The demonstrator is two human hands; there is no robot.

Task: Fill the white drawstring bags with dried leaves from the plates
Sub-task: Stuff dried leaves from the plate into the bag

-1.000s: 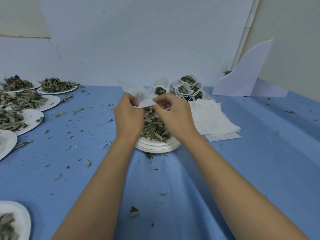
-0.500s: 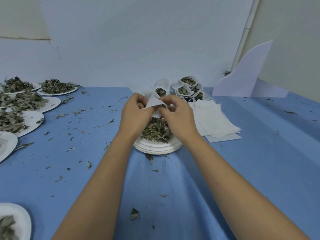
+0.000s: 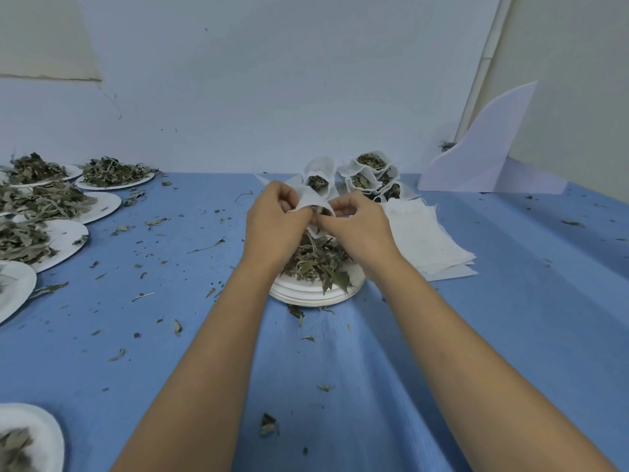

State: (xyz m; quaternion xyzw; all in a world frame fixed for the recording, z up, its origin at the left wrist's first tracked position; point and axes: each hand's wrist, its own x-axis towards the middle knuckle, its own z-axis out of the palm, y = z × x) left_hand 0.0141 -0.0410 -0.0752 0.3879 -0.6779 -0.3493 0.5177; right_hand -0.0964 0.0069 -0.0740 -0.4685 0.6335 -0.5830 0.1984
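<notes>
Over blue cloth (image 3: 510, 335) by a pale wall, grips one bag (image 3: 311, 201) with left hand (image 3: 272, 226) and right hand (image 3: 357, 229), close together, fingers curled on its mouth. Holds it just above the leaves (image 3: 316, 264) on a stacked plate (image 3: 316, 294). Beyond, filled bags (image 3: 369, 172); right, flat empties (image 3: 425, 236); far left, more plates (image 3: 102, 206) of leaves.

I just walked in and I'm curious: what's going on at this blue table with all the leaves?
A person is filling small cloth bags with dried leaves. The left hand and right hand pinch one white bag above a stack of plates heaped with leaves. At the back stand filled bags, to the right lie flat empty bags, and more plates of leaves sit on the left.
</notes>
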